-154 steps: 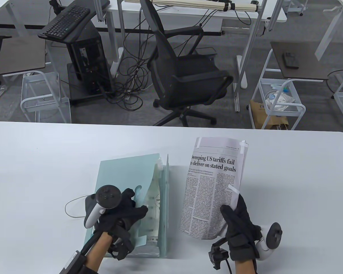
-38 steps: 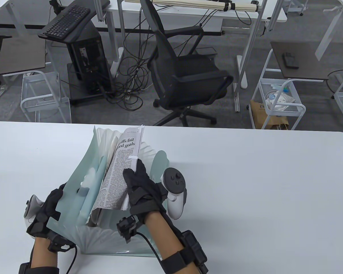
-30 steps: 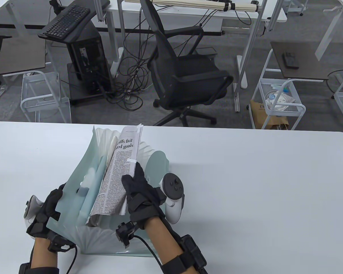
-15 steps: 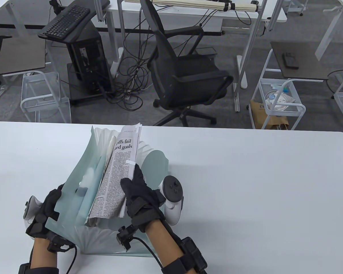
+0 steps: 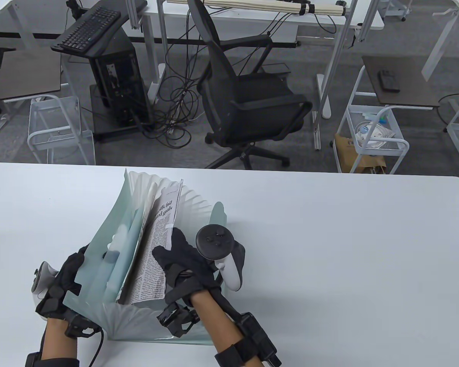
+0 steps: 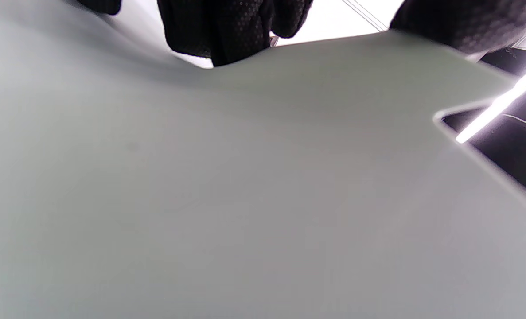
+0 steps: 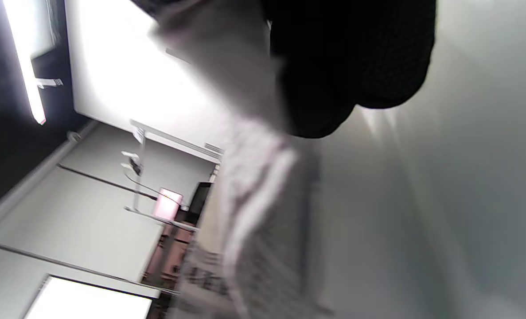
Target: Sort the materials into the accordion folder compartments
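Note:
A pale green accordion folder (image 5: 111,244) stands fanned open on the white table (image 5: 329,248), its white pleats (image 5: 199,202) spread. A folded newspaper (image 5: 158,244) sits between the pleats, most of it down inside one compartment. My right hand (image 5: 179,260) grips the newspaper's right edge from above. My left hand (image 5: 67,279) holds the folder's left cover and pulls it outward. In the left wrist view the cover (image 6: 245,199) fills the frame under my fingertips (image 6: 227,31). In the right wrist view the newspaper (image 7: 254,212) is blurred below my glove (image 7: 347,66).
A black office chair (image 5: 244,99) stands beyond the table's far edge. White wire carts (image 5: 371,141) and a computer tower (image 5: 118,84) stand on the floor further back. The table's right half is bare white surface.
My right hand pushed the newspaper down and deeper into the compartment, and turned so its tracker faces up. The left hand kept holding the cover. Five seconds ago the folder lay flat, newspaper outside.

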